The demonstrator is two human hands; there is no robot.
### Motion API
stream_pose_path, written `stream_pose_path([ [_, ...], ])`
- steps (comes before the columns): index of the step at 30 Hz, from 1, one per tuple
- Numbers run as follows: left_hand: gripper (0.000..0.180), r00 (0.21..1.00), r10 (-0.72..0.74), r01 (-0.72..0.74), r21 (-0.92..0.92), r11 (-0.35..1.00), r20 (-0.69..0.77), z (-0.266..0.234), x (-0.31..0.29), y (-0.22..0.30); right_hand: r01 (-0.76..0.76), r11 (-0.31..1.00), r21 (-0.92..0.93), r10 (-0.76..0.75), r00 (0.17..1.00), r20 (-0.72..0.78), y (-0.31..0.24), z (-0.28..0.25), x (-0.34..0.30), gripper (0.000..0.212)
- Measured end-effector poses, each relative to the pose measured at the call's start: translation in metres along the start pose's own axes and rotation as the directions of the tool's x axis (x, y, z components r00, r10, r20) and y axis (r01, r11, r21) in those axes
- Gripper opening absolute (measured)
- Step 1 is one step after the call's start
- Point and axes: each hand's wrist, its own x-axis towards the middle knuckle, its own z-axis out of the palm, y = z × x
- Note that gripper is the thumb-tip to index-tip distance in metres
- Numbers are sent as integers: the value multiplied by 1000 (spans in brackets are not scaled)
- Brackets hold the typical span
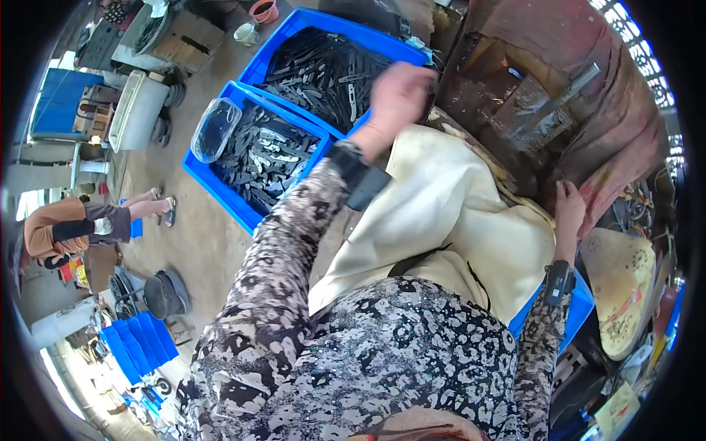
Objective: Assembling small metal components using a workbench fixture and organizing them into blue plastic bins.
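Left hand (401,94), grip unclear; right hand (569,209), fingertips together. Beside the left, many dark strips (323,73) seemingly remain; finished share unclear

Smooth blue plastic bins (213,194) at upper centre hold metal-looking strips (271,153), mostly dull, some shiny. The cream apron (445,180) looks smooth and leathery, the reddish cloth (621,110) at upper right matt.

Mottled black-and-white sleeves (268,257), black wristbands (560,283), cream apron (441,198)
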Motion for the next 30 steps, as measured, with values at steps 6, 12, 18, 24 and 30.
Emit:
stream_pose_path([
  [6, 22, 727, -651, 246, 801, 546, 221, -84, -30, -137, -14, 1000, 18, 16, 993, -116, -9, 16, -9, 31],
  [12, 23, 789, -591, 51, 942, 332, 166, -100, -43, -135, -55, 998, 15, 56, 996, -72, -17, 10, -9, 31],
  [18, 19, 769, -601, -87, 967, 241, 219, -70, -52, -154, -122, 992, -31, 118, 988, -101, -15, 2, -16, 31],
  [24, 21, 509, -789, -41, 925, 377, 345, -101, -51, -226, -64, 984, 168, 90, 984, -153, -12, 18, -1, 26],
  [30, 34, 513, -849, 180, 951, 253, 128, -66, -44, -214, -84, 760, 644, 281, 937, -210, 14, 14, -12, 19],
])
